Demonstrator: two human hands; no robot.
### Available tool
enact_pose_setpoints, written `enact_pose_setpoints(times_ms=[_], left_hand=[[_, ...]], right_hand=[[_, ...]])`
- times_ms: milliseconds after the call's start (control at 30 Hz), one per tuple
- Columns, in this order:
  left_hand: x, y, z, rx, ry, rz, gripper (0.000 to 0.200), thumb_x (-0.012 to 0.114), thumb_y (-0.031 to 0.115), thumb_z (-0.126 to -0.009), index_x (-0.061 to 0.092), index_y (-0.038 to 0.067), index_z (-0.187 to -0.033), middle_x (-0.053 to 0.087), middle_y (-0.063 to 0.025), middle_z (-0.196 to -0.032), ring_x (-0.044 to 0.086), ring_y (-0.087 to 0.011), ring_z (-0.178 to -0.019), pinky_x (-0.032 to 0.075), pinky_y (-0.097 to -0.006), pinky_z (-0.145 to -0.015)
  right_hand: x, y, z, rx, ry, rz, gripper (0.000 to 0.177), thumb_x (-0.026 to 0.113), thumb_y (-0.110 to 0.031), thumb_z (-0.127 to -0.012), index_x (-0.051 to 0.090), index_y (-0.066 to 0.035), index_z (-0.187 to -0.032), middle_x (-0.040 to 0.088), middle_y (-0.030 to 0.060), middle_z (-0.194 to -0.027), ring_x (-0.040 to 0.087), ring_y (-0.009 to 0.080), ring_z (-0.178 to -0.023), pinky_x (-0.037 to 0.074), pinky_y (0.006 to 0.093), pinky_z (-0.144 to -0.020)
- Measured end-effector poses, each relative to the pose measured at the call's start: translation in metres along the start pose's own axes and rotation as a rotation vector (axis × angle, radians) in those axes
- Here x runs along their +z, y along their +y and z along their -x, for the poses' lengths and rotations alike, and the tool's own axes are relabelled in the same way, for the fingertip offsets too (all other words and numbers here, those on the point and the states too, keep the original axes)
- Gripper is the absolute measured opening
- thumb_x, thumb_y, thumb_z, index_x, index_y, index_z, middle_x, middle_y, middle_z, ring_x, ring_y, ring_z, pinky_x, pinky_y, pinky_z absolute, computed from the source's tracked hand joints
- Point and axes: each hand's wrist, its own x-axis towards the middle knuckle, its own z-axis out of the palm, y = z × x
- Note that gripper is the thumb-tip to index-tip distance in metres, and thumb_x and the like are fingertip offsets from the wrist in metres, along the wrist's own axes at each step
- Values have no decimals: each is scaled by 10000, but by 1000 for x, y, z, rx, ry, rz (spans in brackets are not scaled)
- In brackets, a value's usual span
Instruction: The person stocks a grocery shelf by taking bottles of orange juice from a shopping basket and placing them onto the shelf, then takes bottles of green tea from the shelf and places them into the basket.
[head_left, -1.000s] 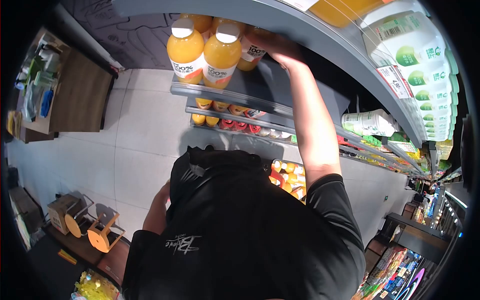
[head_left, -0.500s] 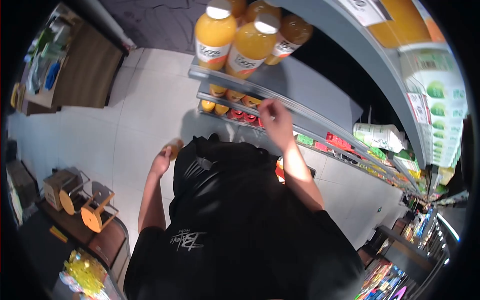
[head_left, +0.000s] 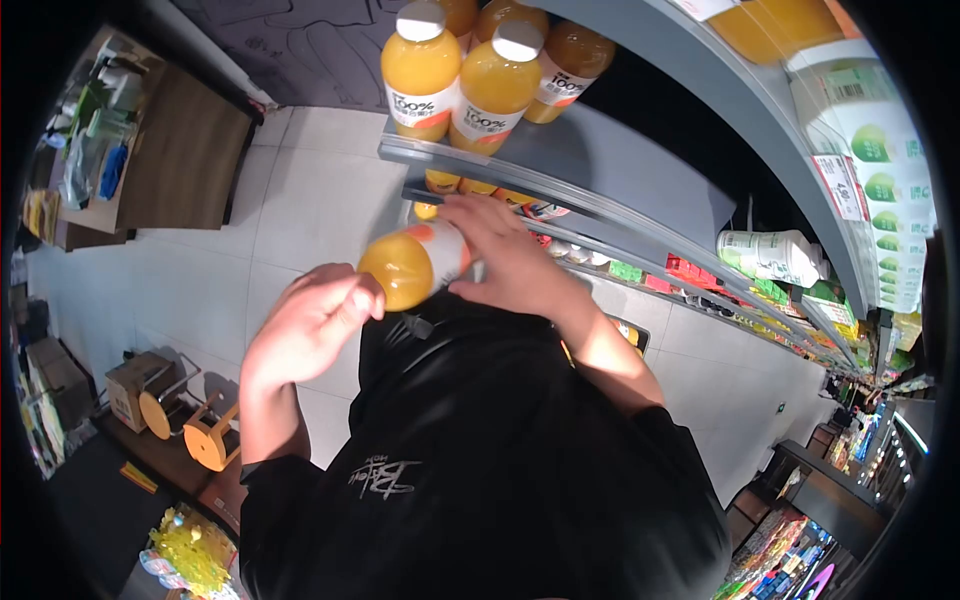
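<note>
Juice bottle's coming up front, left hand clamping one end, right hand cupping the label end, can't tell if it's gripping tbh.

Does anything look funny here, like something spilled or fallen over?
Nothing clearly stands out: the big juice bottles stand upright, and no spill shows. The white bottle on the right looks sideways, but the curved view may cause that.
</note>
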Motion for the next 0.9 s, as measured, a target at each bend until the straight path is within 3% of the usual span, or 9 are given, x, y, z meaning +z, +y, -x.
enact_pose_setpoints(times_ms=[100,333,433,567,633,733,767,800,900], left_hand=[[-1,21,-11,157,-128,-105,346,559,383,-1015,693,74,-937,621,-98,-838,583,-313,-805,480,-421,-783],[-5,29,-16,385,-193,131,468,703,150,-894,599,10,-1328,573,-136,-1120,599,-286,-1093,457,-382,-1013],[15,-15,-23,91,128,526,519,720,141,-909,577,17,-1392,615,-81,-1100,588,-172,-1023,497,-354,-919],[61,-158,-48,-401,285,115,402,623,199,-990,576,30,-1352,673,-93,-1006,664,-208,-970,527,-344,-865],[104,-258,-24,-604,125,-270,444,625,316,-984,596,48,-1337,711,-158,-1023,698,-264,-979,539,-397,-871],[204,-452,74,-845,6,82,434,630,367,-951,663,23,-1213,725,-187,-1025,698,-287,-968,543,-439,-860],[211,-451,100,-966,-224,184,380,615,336,-949,682,14,-1140,716,-160,-965,680,-267,-857,555,-459,-804],[229,-440,134,-1148,-12,543,314,580,286,-956,682,23,-1096,691,-124,-878,637,-241,-739,543,-454,-665],[246,-424,197,-1244,-84,231,268,554,244,-965,666,39,-1097,677,-101,-848,626,-218,-685,495,-396,-556]], right_hand=[[-17,-16,4,69,-145,-49,770,858,-207,-710,515,-90,-1390,591,116,-1344,528,339,-1308,376,485,-1151],[-38,12,30,-60,342,154,689,898,-227,-653,588,-56,-1243,638,142,-1226,557,363,-1245,398,521,-1105],[-56,20,36,-7,592,240,684,902,-192,-643,588,-43,-1232,633,148,-1227,533,368,-1249,411,509,-1093],[-72,45,32,113,779,362,790,935,-122,-593,555,-29,-1279,583,159,-1298,500,359,-1255,435,470,-1077],[-80,52,26,256,677,417,890,967,-132,-564,523,-35,-1329,540,159,-1334,480,353,-1278,448,445,-1077],[-81,70,14,473,654,288,873,967,-166,-584,534,-50,-1334,540,150,-1328,515,324,-1268,470,416,-1061],[-81,74,9,520,656,144,860,963,-167,-592,538,-46,-1330,541,149,-1327,535,312,-1255,473,416,-1059],[-81,78,5,568,656,1,847,959,-168,-601,542,-41,-1327,541,148,-1326,555,300,-1241,477,417,-1057],[-78,92,-3,606,631,-248,770,940,-158,-653,558,-36,-1310,612,137,-1277,640,268,-1169,509,412,-1027]])
